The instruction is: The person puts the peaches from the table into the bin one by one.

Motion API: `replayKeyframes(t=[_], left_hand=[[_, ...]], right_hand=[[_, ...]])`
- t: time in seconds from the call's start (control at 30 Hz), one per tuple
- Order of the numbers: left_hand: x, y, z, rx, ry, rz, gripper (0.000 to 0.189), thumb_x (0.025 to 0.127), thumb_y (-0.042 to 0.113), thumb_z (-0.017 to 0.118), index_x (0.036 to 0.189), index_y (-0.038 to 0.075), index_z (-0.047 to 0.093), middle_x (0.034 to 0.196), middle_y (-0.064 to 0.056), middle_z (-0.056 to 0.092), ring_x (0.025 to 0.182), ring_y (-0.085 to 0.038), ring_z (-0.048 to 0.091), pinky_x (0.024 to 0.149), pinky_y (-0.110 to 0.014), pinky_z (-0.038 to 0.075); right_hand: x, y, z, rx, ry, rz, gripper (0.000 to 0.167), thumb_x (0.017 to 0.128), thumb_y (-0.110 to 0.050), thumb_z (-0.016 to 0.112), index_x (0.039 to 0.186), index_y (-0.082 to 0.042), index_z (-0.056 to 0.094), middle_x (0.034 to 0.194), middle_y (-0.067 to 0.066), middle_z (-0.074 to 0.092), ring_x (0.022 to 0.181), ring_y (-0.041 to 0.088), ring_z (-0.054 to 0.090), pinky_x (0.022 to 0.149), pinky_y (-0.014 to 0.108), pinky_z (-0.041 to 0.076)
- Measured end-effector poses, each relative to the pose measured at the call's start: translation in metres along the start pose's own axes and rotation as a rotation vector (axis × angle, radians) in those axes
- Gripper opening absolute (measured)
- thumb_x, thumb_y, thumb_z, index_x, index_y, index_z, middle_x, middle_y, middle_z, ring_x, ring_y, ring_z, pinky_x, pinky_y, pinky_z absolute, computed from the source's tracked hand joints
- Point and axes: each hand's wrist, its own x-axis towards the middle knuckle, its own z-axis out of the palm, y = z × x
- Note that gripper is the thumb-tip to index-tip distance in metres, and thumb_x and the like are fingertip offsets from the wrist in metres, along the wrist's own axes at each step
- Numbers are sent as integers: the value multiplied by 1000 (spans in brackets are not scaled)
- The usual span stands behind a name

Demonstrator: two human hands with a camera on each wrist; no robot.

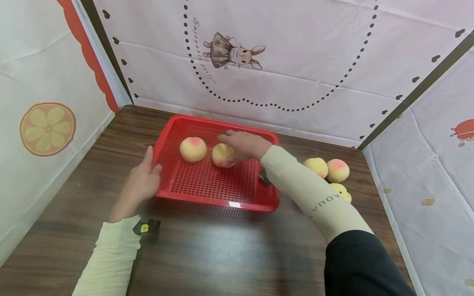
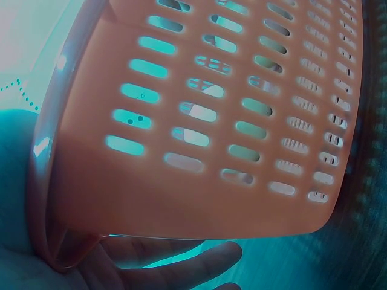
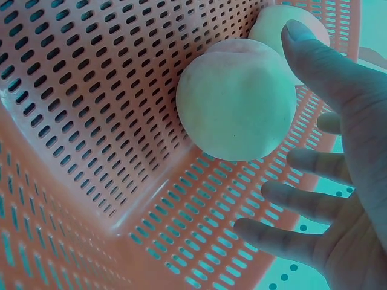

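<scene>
A red perforated plastic basket [image 1: 214, 200] stands on the wooden table, holding two yellow-pink peaches. My left hand [image 1: 142, 181] grips the basket's left rim, thumb along the top edge; fingers show below the basket wall [image 2: 151, 211] in the left wrist view. Inside the basket, my right hand [image 1: 246, 146] is over the right-hand peach [image 1: 221, 153]. The right wrist view shows its thumb and fingers spread beside this peach [image 3: 236, 103], not closed round it. Farther left in the basket lies the other peach [image 1: 193, 149].
To the basket's right, partly behind my right forearm, sit a yellow peach-like fruit [image 1: 316, 166], a pink-topped peach [image 1: 338, 170] and a yellow piece with dark holes [image 1: 342, 191]. Printed cloth walls [image 1: 296, 70] border the table [image 1: 207, 250] at the back and sides.
</scene>
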Motion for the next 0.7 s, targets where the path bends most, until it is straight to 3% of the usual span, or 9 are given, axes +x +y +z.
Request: replayKeyframes(t=[0.1,0.2,0.43,0.7], left_hand=[[0,-1,0,16,4,9,75,113,35,31,163,18,-22,161,-34,33,101,-35,63,88,-55,54],[0,0,0,23,5,11,75,113,35,30,163,18,-23,160,-35,34,97,-34,64,86,-51,53],[-1,1,1,14,4,6,75,113,35,30,163,18,-23,164,-34,28,114,-41,58,96,-63,51],[-1,1,1,20,1,4,75,113,34,30,163,18,-23,162,-35,31,111,-41,60,94,-61,52]], right_hand=[[-3,2,1,-7,8,-11,86,86,-55,80,159,-27,44,153,3,52,132,22,56,114,46,50],[-5,3,1,-6,24,-27,83,87,-54,81,157,-27,46,150,4,54,130,23,57,114,47,50],[-14,7,1,-15,47,-38,80,87,-56,79,156,-27,49,142,2,58,123,20,59,110,46,52],[-24,11,1,-45,62,-54,79,91,-62,72,157,-26,48,148,3,57,130,21,59,112,46,51]])
